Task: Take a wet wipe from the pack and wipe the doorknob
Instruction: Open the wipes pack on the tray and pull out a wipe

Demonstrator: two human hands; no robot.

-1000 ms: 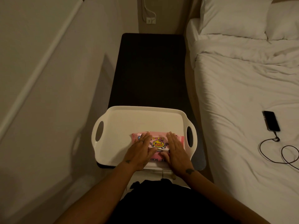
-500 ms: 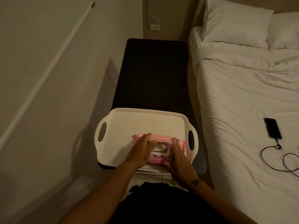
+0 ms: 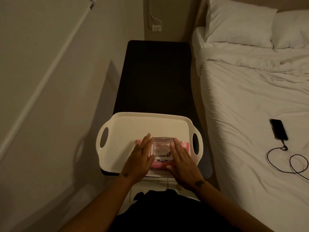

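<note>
Left hand (image 3: 140,158) and right hand (image 3: 181,160) lay flat-fingered on the pack (image 3: 161,158) in the tray (image 3: 127,131)—gripping nothing. Its flap looked open; no wipe was out, wiping not yet begun.

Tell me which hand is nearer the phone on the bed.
Right. The right hand rests on the right end of the wipe pack, with the phone off to its right; the left hand rests on the pack's left end, farther away.
</note>
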